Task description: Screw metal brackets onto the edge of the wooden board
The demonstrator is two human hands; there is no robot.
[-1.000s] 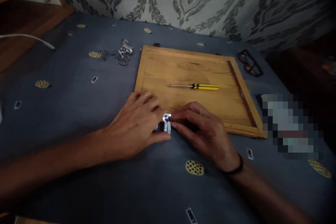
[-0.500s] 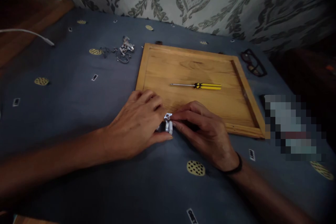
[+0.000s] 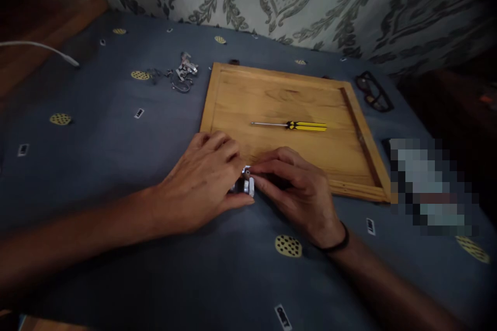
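Note:
A small shiny metal hinge (image 3: 251, 186) is held near the front edge of the wooden panel (image 3: 272, 94). My left hand (image 3: 204, 181) is closed around it from the left, thumb beneath and fingers bent over the top, hiding much of it. From the right, my right hand (image 3: 301, 189) pinches the hinge's upper end between thumb and fingertips. Whether a smaller part sits in that pinch cannot be made out. A screwdriver (image 3: 306, 126) with a yellow and black handle lies on the panel beyond both hands.
Several loose metal pieces (image 3: 185, 72) lie on the blue patterned cloth (image 3: 104, 155) at the back left. Glasses (image 3: 373, 92) rest right of the panel, behind a blurred-out object (image 3: 427, 186). A white cable (image 3: 58, 50) reaches in from the left.
My right hand has shifted slightly left, its fingertips now covering more of the hinge's upper end. The left hand keeps its hold. The whole view has moved a little.

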